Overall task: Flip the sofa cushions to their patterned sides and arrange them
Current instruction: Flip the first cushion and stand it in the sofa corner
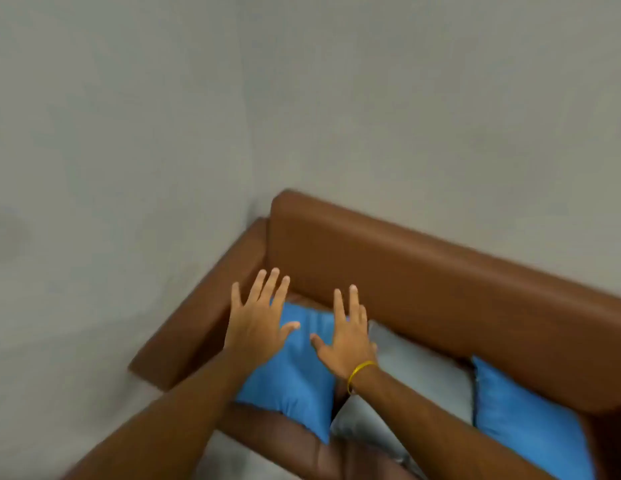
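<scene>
A plain blue cushion (295, 382) leans in the left corner of the brown leather sofa (423, 271). Next to it lies a grey cushion (416, 379), and a second blue cushion (524, 420) rests further right against the backrest. No pattern shows on any of them. My left hand (257, 320) hovers over the upper left of the first blue cushion with fingers spread. My right hand (347, 334), with a yellow band at the wrist, is spread over that cushion's right edge. Neither hand grips anything.
The sofa stands in a room corner with grey walls behind and to the left. Its left armrest (198, 327) runs beside my left hand. Grey floor (233, 459) shows in front of the seat.
</scene>
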